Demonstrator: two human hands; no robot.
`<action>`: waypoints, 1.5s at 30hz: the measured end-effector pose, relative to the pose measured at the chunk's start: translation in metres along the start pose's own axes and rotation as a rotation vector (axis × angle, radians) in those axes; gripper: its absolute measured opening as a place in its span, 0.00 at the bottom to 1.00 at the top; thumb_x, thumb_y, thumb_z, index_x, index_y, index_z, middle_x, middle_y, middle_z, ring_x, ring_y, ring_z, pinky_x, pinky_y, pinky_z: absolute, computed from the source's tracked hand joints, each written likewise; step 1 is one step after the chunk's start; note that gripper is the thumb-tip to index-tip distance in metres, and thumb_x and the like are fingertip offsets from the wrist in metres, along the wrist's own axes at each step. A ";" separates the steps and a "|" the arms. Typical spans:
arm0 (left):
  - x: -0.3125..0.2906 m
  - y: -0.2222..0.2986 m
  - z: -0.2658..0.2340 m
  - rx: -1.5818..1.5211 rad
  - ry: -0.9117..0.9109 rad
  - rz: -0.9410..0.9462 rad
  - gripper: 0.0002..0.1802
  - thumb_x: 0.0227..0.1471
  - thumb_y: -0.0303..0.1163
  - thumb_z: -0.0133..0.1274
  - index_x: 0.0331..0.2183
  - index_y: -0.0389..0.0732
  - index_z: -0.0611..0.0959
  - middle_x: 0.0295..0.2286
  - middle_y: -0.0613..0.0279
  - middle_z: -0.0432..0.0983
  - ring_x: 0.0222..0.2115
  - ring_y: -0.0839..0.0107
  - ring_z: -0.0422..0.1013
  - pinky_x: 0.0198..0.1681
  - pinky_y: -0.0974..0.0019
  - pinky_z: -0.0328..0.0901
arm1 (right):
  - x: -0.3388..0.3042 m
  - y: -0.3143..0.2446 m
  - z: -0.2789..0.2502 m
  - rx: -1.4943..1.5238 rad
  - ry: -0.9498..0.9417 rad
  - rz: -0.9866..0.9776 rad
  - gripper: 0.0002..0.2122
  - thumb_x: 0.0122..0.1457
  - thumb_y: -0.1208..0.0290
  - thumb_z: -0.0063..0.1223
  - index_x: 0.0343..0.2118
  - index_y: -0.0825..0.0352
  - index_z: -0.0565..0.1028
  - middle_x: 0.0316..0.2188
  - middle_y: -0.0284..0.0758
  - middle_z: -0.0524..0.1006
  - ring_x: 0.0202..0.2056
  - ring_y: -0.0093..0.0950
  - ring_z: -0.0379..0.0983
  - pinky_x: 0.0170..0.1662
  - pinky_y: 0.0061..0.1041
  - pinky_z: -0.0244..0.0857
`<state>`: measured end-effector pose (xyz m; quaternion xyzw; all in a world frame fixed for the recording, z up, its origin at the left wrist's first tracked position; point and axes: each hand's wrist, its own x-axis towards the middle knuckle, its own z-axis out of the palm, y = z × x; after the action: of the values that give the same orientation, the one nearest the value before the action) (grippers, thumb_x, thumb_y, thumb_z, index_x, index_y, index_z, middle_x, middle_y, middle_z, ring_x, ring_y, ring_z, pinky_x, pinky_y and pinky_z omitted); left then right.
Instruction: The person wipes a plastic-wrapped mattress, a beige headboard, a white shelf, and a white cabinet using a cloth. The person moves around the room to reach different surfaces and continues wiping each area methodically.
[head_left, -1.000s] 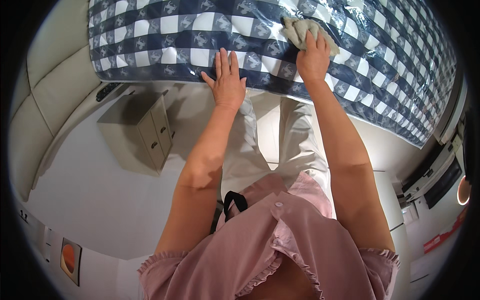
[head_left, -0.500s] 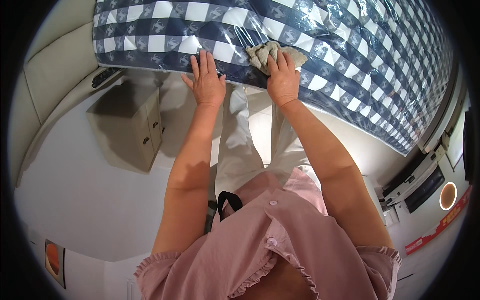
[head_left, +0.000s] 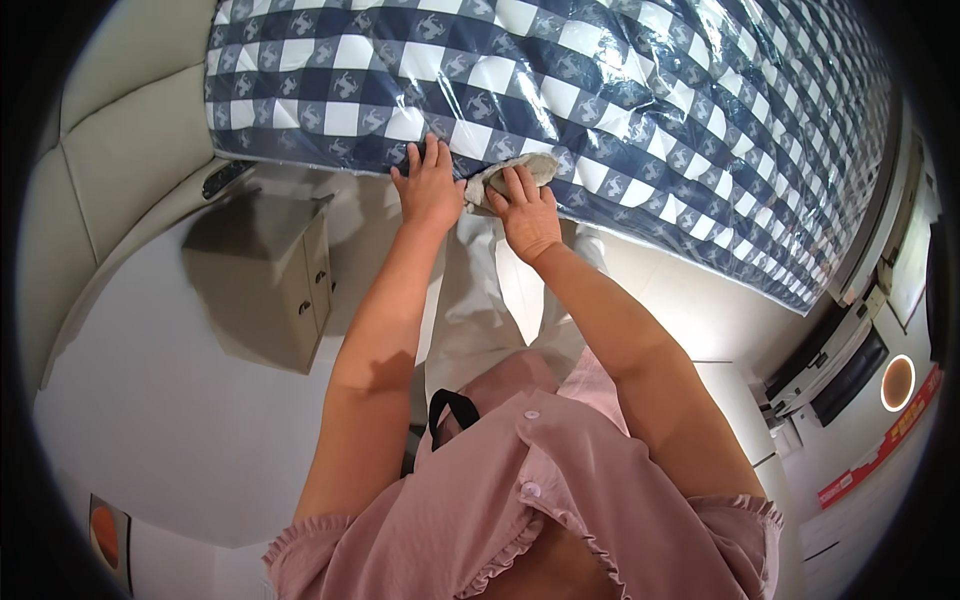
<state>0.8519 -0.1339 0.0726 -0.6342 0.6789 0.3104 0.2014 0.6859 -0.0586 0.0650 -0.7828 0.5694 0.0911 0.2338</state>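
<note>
A mattress (head_left: 360, 60) in a blue-and-white check, wrapped in shiny clear plastic, fills the top of the view. My left hand (head_left: 430, 188) lies against its near edge, fingers stretched out and holding nothing. Just to the right, my right hand (head_left: 523, 212) grips a crumpled beige cloth (head_left: 535, 168) and presses it on the same edge. Part of the cloth is hidden under my fingers.
Left of my legs stands a beige bedside cabinet (head_left: 255, 280) with small dark handles. A padded cream headboard (head_left: 135, 110) curves along the left. At the far right are a round wall light (head_left: 897, 383) and a red banner (head_left: 880, 450).
My right hand has drawn the cloth toward me and to the left, down to the mattress edge and nearer my left hand. My left hand still rests at the edge.
</note>
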 end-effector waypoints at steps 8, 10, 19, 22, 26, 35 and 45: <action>0.009 -0.009 0.015 0.051 -0.057 0.046 0.46 0.48 0.37 0.61 0.63 0.41 0.56 0.66 0.59 0.41 0.65 0.48 0.44 0.58 0.34 0.54 | 0.066 0.045 -0.071 0.222 0.469 0.081 0.22 0.47 0.77 0.51 0.49 0.56 0.74 0.52 0.38 0.69 0.56 0.38 0.63 0.46 0.40 0.61; 0.012 -0.005 0.007 0.062 -0.098 0.023 0.46 0.48 0.37 0.61 0.63 0.41 0.56 0.66 0.59 0.40 0.65 0.48 0.44 0.58 0.35 0.55 | 0.094 0.059 -0.074 0.150 0.526 0.132 0.23 0.47 0.76 0.52 0.50 0.55 0.73 0.53 0.37 0.69 0.56 0.38 0.62 0.46 0.40 0.61; 0.015 0.003 0.013 0.103 -0.126 -0.036 0.49 0.49 0.41 0.61 0.64 0.41 0.53 0.67 0.59 0.38 0.66 0.48 0.41 0.58 0.37 0.56 | 0.087 0.091 -0.060 0.010 0.321 0.081 0.22 0.51 0.74 0.51 0.51 0.53 0.74 0.59 0.33 0.64 0.60 0.34 0.58 0.47 0.39 0.61; 0.017 0.005 0.008 0.100 -0.179 -0.061 0.49 0.49 0.42 0.60 0.65 0.41 0.52 0.67 0.60 0.37 0.66 0.48 0.39 0.59 0.39 0.56 | 0.054 0.103 -0.053 0.002 0.252 0.079 0.21 0.52 0.73 0.50 0.52 0.54 0.73 0.61 0.33 0.63 0.61 0.34 0.57 0.47 0.40 0.60; 0.019 0.012 -0.003 0.073 -0.239 -0.112 0.50 0.48 0.41 0.62 0.64 0.40 0.52 0.67 0.58 0.38 0.66 0.45 0.39 0.60 0.48 0.57 | 0.026 0.116 -0.054 -0.050 0.166 0.044 0.21 0.53 0.72 0.49 0.52 0.54 0.73 0.62 0.33 0.62 0.62 0.34 0.56 0.47 0.40 0.60; 0.029 0.008 0.020 0.052 -0.181 -0.105 0.46 0.51 0.36 0.55 0.65 0.39 0.50 0.67 0.57 0.35 0.66 0.44 0.36 0.56 0.37 0.58 | 0.026 0.117 -0.061 -0.024 0.093 0.063 0.21 0.52 0.73 0.49 0.51 0.54 0.74 0.61 0.34 0.63 0.61 0.35 0.57 0.50 0.39 0.61; 0.016 -0.018 0.015 -0.062 -0.094 0.124 0.50 0.46 0.40 0.63 0.63 0.37 0.55 0.65 0.52 0.43 0.65 0.45 0.45 0.56 0.43 0.61 | 0.097 0.129 -0.081 0.390 0.451 0.454 0.24 0.48 0.76 0.52 0.52 0.62 0.73 0.53 0.48 0.68 0.52 0.49 0.64 0.56 0.41 0.62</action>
<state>0.8660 -0.1351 0.0480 -0.5817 0.6966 0.3726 0.1939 0.5878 -0.2097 0.0623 -0.5776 0.7724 -0.1445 0.2211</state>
